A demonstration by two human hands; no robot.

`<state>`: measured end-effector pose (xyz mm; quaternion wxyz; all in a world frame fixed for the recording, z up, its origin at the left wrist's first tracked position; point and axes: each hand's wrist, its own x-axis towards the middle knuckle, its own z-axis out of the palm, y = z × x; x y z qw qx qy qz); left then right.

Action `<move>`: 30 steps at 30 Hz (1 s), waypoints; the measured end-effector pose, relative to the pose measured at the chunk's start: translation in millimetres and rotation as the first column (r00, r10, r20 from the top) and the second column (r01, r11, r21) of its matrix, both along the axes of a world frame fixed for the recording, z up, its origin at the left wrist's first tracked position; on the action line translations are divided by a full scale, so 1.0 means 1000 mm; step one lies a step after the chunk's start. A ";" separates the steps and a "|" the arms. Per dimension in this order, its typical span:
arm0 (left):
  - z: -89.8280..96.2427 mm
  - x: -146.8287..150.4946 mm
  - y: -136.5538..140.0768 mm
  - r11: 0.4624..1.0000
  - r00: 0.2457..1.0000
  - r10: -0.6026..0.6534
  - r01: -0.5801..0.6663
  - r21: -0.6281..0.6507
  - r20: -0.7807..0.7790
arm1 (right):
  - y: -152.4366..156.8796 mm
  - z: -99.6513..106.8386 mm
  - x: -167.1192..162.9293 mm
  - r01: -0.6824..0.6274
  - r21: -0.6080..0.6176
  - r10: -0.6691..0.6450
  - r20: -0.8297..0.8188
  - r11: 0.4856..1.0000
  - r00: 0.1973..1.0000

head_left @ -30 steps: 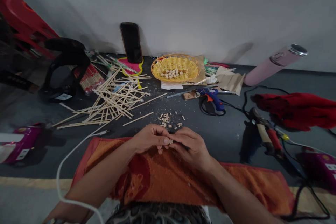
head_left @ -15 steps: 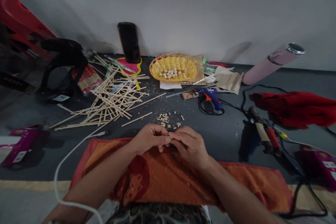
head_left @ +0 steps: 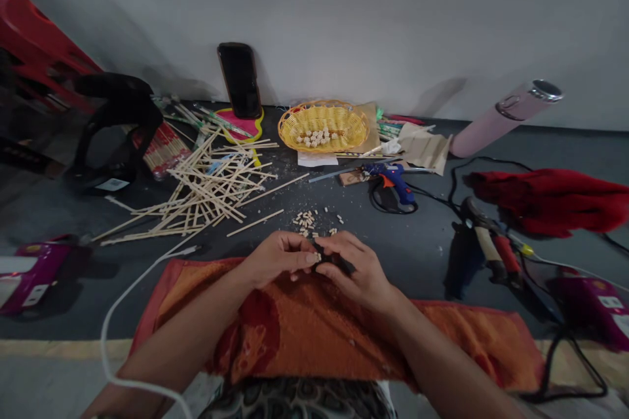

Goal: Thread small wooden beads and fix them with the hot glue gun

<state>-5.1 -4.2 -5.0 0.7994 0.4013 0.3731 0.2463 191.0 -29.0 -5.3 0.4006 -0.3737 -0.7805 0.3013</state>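
My left hand [head_left: 282, 260] is closed in a pinch, with a small cluster of short wooden stick pieces [head_left: 318, 257] between thumb and fingertips. Just right of that cluster is my right hand [head_left: 361, 272], its thumb and forefinger parted and nothing visible between them. Whether its fingertips touch the cluster I cannot tell. Beyond the hands, short cut wooden pieces [head_left: 305, 218] are scattered on the dark tabletop [head_left: 417, 255]. An orange towel [head_left: 314, 334] lies beneath both forearms.
A yellow wicker basket [head_left: 323, 119] holds several small clusters. Long wooden sticks [head_left: 211, 190] form a pile at left. A blue glue gun [head_left: 396, 182], pliers [head_left: 489, 242], a red cloth [head_left: 550, 200] and a pink flask [head_left: 501, 118] occupy the right. A phone [head_left: 240, 80] leans on the wall.
My right hand's thumb and fingers have parted and drawn away from the small cluster. The left hand keeps its pinch on it, and more of the cluster shows.
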 end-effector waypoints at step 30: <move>-0.004 0.003 -0.004 0.999 1.000 0.015 -0.016 0.037 0.009 | 0.000 -0.004 -0.005 0.044 0.057 -0.040 -0.082 0.997 0.996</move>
